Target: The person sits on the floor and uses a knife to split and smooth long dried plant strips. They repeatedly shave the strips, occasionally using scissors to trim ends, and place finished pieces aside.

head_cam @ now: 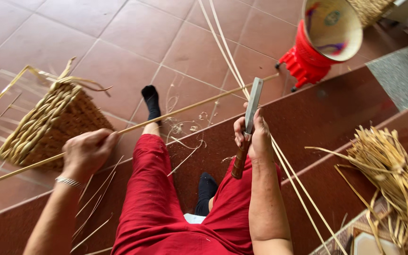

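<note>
Reddish-brown tiled floor (pixel 119 42) across the top, dropping to dark red steps (pixel 336 118) toward the near side. Seated on the steps, in red trousers (pixel 157 208) and black socks (pixel 151 101), one leg stretched out onto the tiles.

Left hand (pixel 88 152) clenched around a long thin cane (pixel 185 109), with a silver bracelet (pixel 69 181) on the wrist. Cane running slantwise from the lower left edge, through the fist, over the outstretched leg and up toward the right, ending near a red stool (pixel 303 59). Right hand (pixel 256 137) grasping a knife (pixel 247 127) by its dark wooden handle, broad flat blade pointing up and away, just beside the cane where it crosses. Cannot tell whether blade and cane are touching.

Two pale split strips (pixel 227 52) running from the top edge down past the right hand and on toward the lower right. Thin curled shavings (pixel 185 127) scattered on the tiles and step edge near the feet. Loose slivers (pixel 95 198) lying on the step beside the left forearm.

Woven basket (pixel 48 125) tipped on its side on the tiles, just behind the left hand, with loose ends sticking out at its rim. On the red stool, a cone-shaped woven hat (pixel 334 28) lying open side toward the camera. At far right, a bundle of dry straw-coloured strips (pixel 393 179) on the steps, well apart from both hands.
</note>
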